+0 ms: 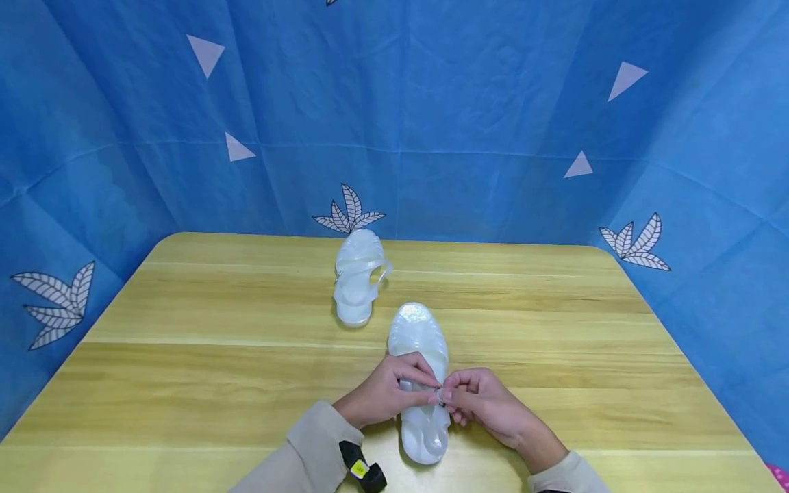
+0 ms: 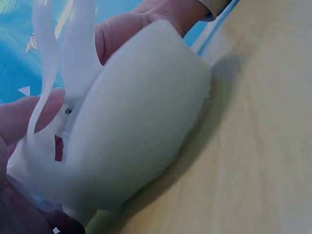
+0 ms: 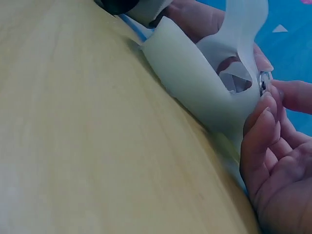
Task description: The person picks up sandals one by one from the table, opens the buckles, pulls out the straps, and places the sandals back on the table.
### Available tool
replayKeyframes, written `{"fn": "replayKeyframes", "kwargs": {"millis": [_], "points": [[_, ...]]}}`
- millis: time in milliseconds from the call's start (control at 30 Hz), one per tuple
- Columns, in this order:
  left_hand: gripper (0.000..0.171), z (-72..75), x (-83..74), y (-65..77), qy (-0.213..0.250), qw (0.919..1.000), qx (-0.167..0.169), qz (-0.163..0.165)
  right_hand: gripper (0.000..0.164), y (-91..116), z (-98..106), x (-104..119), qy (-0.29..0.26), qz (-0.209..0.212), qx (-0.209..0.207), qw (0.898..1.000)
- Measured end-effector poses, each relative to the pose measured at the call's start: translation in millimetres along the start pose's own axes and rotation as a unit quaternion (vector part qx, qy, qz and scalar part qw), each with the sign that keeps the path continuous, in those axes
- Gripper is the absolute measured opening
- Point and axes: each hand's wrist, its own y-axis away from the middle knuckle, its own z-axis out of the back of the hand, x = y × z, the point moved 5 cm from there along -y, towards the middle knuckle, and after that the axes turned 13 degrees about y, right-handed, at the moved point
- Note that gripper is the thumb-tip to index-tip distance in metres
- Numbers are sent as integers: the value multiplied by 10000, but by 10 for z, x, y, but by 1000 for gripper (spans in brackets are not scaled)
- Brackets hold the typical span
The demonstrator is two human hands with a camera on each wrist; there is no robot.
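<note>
A translucent white sandal (image 1: 416, 329) lies on the table with its toe pointing away from me. My left hand (image 1: 394, 389) reaches over it from the left, thumb and forefinger pinching the strap by the buckle. On the sandal's right side my right hand (image 1: 490, 407) pinches the strap end at the small metal buckle (image 3: 264, 82). The fingertips of both hands nearly meet there and cover part of the buckle, so whether the strap runs through it is hidden. In the left wrist view the sandal's heel (image 2: 141, 107) fills the middle.
A matching white sandal (image 1: 354, 293) lies farther back, a little to the left, its strap sticking out to the right. The wooden table (image 1: 216, 342) ends at a blue patterned cloth (image 1: 462, 103) behind and at both sides.
</note>
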Motion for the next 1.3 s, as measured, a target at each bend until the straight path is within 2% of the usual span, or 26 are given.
{"fn": "replayKeyframes", "kwargs": {"millis": [167, 400, 500, 967, 1300], "points": [[19, 3, -9, -3, -65, 9999, -15, 81, 8, -4, -1, -1, 58, -59, -97, 9999], [21, 4, -27, 10, -134, 9999, -18, -52, 12, 50, 48, -35, -598, 13, 589, 9965], [21, 4, -26, 12, -100, 9999, -30, -52, 15, 60, 65, -46, -816, 126, 722, 9940], [19, 7, -8, 4, -26, 9999, -37, 159, 20, 22, 12, -18, -1015, 392, 408, 9932], [19, -4, -33, 5, -15, 9999, -11, 123, 13, -5, -12, -42, -757, 146, 72, 9970]]}}
